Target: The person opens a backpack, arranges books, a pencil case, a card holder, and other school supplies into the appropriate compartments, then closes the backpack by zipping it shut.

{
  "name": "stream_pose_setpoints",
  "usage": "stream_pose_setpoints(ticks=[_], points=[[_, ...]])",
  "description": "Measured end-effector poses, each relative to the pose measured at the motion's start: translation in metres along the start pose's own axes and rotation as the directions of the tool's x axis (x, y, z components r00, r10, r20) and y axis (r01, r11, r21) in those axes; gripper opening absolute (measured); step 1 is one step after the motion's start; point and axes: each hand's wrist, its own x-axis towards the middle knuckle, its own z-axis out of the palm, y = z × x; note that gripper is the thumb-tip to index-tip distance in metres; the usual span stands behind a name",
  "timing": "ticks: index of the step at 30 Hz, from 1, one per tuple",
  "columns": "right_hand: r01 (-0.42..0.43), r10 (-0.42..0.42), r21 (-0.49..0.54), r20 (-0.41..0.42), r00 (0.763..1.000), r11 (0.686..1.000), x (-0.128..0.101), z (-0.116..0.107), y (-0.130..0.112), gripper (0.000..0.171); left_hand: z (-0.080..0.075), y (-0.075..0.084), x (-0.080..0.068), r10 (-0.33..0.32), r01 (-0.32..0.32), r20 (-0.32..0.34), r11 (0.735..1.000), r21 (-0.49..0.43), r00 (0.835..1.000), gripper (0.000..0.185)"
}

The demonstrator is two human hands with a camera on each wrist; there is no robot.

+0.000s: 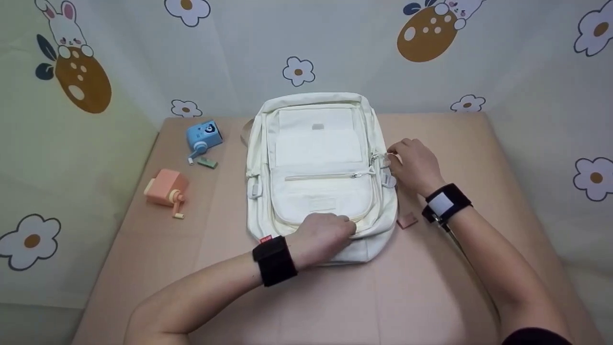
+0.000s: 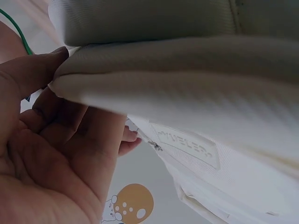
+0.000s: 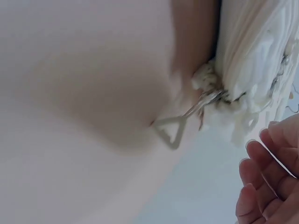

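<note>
A cream backpack [image 1: 318,163] lies flat on the pink table [image 1: 335,297], front pocket up. My left hand [image 1: 348,226] grips the bag's near bottom edge. In the left wrist view the thumb [image 2: 32,74] presses on a fold of the bag's fabric [image 2: 187,84], with the other fingers curled under it. My right hand [image 1: 391,154] is at the bag's right side, its fingertips meeting at the side zipper. In the right wrist view a triangular metal tab [image 3: 170,133] hangs free from that zipper, and the other fingers [image 3: 266,186] curl loosely around nothing.
A blue pencil sharpener [image 1: 205,136] and a small green eraser [image 1: 207,163] sit left of the bag, with an orange crank sharpener [image 1: 166,189] nearer. A pink eraser [image 1: 407,221] lies by the bag's right corner. A patterned curtain surrounds the table.
</note>
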Motion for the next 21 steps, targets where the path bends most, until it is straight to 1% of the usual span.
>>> stream_pose_setpoints(ticks=[3,7,10,13,15,17,19,21], points=[[0.037,-0.037,0.01,-0.003,0.999,0.999,0.004,0.003,-0.007,0.025,-0.005,0.0,0.0,-0.011,0.011,0.041,1.0,-0.018,0.999,0.017],[0.052,-0.052,-0.006,-0.007,0.999,0.999,0.006,0.006,-0.012,0.024,-0.021,0.0,0.004,-0.033,0.036,0.089,0.999,-0.034,0.995,0.021],[0.033,-0.033,-0.001,-0.012,0.999,0.999,0.006,0.008,-0.01,0.019,-0.035,-0.002,0.015,-0.056,0.058,0.103,0.998,-0.018,0.993,0.023],[0.011,-0.011,0.02,-0.004,1.0,1.0,0.006,0.008,-0.01,0.015,-0.043,-0.007,0.032,-0.086,0.084,0.107,0.996,0.019,0.991,0.024],[0.003,-0.003,0.043,0.009,1.0,0.999,0.005,0.009,-0.01,0.014,-0.043,-0.012,0.045,-0.101,0.096,0.115,0.994,0.046,0.988,0.027],[-0.004,0.002,0.072,0.024,1.0,0.997,0.005,0.009,-0.012,0.012,-0.04,-0.019,0.059,-0.11,0.101,0.141,0.993,0.068,0.984,0.035],[-0.013,0.009,0.11,0.037,0.999,0.994,0.004,0.009,-0.014,0.011,-0.034,-0.026,0.071,-0.111,0.094,0.186,0.991,0.096,0.976,0.046],[-0.013,0.007,0.14,0.044,0.999,0.99,0.004,0.01,-0.015,0.01,-0.027,-0.035,0.08,-0.116,0.09,0.231,0.988,0.122,0.966,0.056]])
